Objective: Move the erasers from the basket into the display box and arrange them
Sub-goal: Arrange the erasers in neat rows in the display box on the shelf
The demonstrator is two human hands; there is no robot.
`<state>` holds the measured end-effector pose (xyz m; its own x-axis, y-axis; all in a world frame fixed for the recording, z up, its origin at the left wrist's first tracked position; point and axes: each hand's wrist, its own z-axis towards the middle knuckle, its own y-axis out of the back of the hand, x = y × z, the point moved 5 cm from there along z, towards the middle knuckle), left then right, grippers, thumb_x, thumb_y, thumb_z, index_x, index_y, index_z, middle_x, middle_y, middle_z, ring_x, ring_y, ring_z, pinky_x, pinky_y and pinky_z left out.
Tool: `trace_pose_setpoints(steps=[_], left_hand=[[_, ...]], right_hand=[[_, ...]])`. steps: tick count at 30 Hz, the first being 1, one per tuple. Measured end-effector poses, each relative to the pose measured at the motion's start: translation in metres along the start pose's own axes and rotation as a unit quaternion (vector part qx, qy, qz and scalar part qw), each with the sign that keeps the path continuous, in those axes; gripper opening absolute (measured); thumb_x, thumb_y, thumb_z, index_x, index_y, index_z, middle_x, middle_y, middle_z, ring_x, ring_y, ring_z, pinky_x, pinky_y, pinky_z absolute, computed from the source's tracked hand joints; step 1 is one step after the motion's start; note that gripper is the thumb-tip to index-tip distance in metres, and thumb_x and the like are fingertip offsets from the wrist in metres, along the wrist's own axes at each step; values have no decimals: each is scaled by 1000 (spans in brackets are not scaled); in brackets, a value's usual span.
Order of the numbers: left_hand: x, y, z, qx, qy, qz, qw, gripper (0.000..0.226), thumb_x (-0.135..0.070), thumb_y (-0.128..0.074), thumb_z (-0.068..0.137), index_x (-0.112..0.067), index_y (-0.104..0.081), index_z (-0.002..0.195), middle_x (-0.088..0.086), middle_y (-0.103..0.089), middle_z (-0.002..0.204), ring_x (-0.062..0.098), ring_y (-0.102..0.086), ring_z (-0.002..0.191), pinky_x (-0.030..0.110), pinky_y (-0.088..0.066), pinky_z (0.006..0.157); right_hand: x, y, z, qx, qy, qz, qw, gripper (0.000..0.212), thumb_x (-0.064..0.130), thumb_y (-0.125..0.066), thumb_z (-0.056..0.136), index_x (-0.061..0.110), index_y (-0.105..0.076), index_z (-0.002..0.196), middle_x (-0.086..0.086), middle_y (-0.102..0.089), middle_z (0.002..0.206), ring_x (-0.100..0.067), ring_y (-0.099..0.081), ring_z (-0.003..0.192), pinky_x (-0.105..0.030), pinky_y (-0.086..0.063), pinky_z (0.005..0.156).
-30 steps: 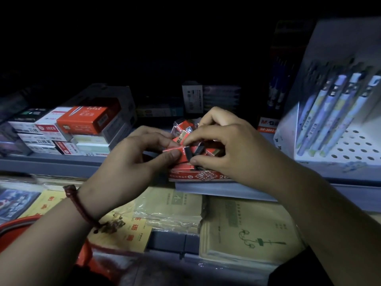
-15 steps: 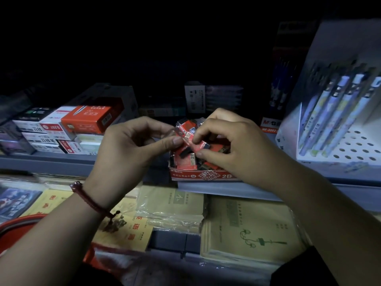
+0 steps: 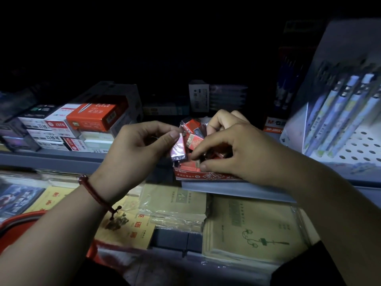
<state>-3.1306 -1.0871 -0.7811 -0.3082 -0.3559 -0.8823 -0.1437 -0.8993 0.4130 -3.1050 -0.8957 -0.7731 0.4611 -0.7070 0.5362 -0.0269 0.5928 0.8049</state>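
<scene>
- Two hands work at the red display box [image 3: 198, 176], which sits at the near edge of a grey shelf [image 3: 61, 159], between stacked stationery boxes [image 3: 90, 120] on the left and a pen rack [image 3: 340, 112] on the right
- Left hand [image 3: 134, 155] now pinches one wrapped eraser [image 3: 178, 148] alone, between thumb and forefinger; half a second ago both hands held it together over the box
- That eraser hangs nearly upright at the box's near left corner, no longer slanted as it was
- Right hand [image 3: 237, 153] has let go and dropped lower, its fingers curled among the loose erasers [image 3: 193, 141] heaped in the box; whether it grips one I cannot tell
- Red basket [image 3: 18, 221] lies near left, beneath the left forearm, as before
</scene>
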Motion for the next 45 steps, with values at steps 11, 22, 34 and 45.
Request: trace_pose_setpoints(steps=[11, 22, 34, 45], left_hand=[[14, -10, -4, -27, 83, -114, 990, 16, -14, -62, 97, -7, -77, 101, 9, -79, 91, 24, -76, 86, 35, -63, 79], [-3, -46, 0, 24, 105, -192, 975, 16, -8, -63, 93, 0, -75, 100, 13, -79, 85, 16, -76, 70, 20, -58, 60], [-13, -65, 14, 65, 89, -140, 984, 17, -17, -68, 88, -7, -78, 98, 12, -79, 88, 29, -77, 84, 36, -65, 75], [-22, -63, 18, 99, 55, -110, 987, 24, -21, -72, 76, -3, -75, 92, 7, -78, 79, 6, -72, 67, 14, -54, 60]], right_hand=[[-3, 1, -1, -10, 16, 10, 1000, 19, 45, -82, 72, 42, -78, 91, 17, -47, 103, -5, -41, 108, -9, -35, 87], [-22, 17, -27, -26, -23, 5, 999, 21, 39, -85, 74, 40, -79, 94, 15, -49, 103, -7, -44, 106, -9, -37, 84], [-31, 30, -42, -42, -38, -9, 998, 18, 41, -84, 74, 38, -78, 90, 14, -49, 102, -7, -44, 106, -11, -38, 85], [-25, 30, -40, -24, -32, -59, 997, 17, 47, -80, 76, 30, -79, 75, 12, -46, 104, -8, -41, 102, -16, -43, 81]])
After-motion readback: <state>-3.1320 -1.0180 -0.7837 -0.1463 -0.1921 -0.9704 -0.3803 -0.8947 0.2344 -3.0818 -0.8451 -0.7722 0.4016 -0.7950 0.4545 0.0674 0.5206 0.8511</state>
